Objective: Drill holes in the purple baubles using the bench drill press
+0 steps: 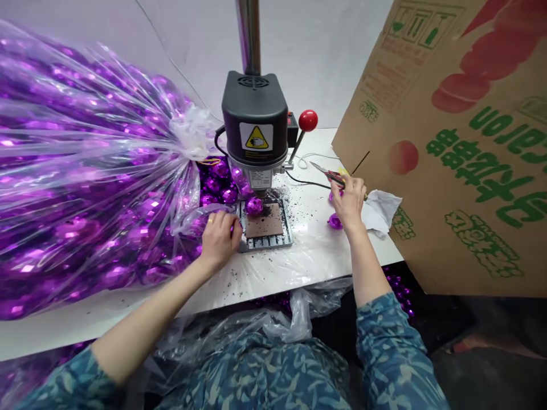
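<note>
My left hand (220,239) is curled closed on the table, at the left edge of the drill press base (286,233). Clear plastic from the bag lies against its fingers; what is inside them, if anything, is hidden. Just beyond it, a shiny purple faceted ball (254,206) sits on the brown board (265,223) below the drill press (255,122). My right hand (350,202) is at the right of the table, its fingers closed around the dark handles of pointed scissors (329,172), blades aimed left. Purple balls (335,221) lie beside and under that hand.
A large clear bag (98,171) of purple balls fills the left side, knotted near the press. The red-knobbed lever (308,120) sticks out right. A big cardboard box (448,171) leans at the right, near a crumpled white cloth (380,212). Dark shavings dot the table.
</note>
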A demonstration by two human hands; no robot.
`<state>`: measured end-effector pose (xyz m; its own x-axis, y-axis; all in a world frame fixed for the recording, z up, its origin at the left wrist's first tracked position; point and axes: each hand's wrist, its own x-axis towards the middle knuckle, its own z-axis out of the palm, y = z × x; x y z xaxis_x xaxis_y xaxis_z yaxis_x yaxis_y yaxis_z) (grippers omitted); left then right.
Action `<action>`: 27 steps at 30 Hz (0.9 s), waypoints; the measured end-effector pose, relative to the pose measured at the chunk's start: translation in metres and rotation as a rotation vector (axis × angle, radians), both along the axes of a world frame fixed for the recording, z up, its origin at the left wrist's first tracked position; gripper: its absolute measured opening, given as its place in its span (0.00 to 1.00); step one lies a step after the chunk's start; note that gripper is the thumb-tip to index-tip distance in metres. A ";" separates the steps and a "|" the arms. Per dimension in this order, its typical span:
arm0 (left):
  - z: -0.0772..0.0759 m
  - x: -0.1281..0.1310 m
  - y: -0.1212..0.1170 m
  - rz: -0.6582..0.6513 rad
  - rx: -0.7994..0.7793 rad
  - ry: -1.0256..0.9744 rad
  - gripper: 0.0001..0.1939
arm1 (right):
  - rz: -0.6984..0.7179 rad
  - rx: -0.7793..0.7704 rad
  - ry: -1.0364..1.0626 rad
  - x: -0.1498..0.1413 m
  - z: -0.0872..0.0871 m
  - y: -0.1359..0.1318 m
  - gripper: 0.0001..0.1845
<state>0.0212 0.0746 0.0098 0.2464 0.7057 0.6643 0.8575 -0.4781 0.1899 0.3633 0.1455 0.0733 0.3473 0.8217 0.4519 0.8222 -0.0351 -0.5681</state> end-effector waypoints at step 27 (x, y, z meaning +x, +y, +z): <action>0.034 0.004 -0.060 0.378 -0.790 0.317 0.29 | 0.096 -0.281 -0.297 -0.014 -0.046 -0.046 0.35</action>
<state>0.0253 0.0148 0.0439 -0.0041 0.9948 -0.1021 0.9973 0.0115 0.0720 0.3492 0.0998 0.0270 0.1517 0.9495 0.2745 0.9560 -0.0704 -0.2848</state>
